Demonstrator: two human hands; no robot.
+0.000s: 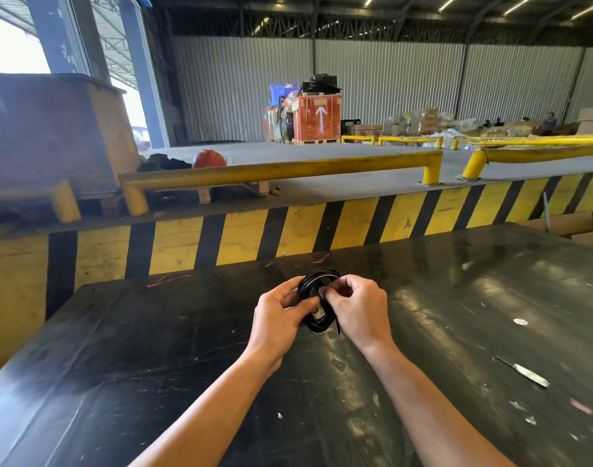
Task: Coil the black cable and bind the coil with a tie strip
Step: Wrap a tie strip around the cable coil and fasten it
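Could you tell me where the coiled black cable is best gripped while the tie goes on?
Probably grip the coiled black cable across its left side, coming from the left as the left hand does. The loops bunch flat there, and the right hand keeps the right side free to work the tie.

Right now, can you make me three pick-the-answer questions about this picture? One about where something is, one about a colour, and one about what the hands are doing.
1. Where is the coil?
A. between both hands
B. on the floor
C. on the rail

2. What colours are the wall stripes?
A. red and white
B. yellow and black
C. blue and green

3. What is the left hand doing?
A. lying flat
B. pointing
C. gripping the coil

Answers: 1 A, both hands hold it above the table. 2 B, yellow and black bands show. 3 C, its fingers close on the coil, as do the right hand's.
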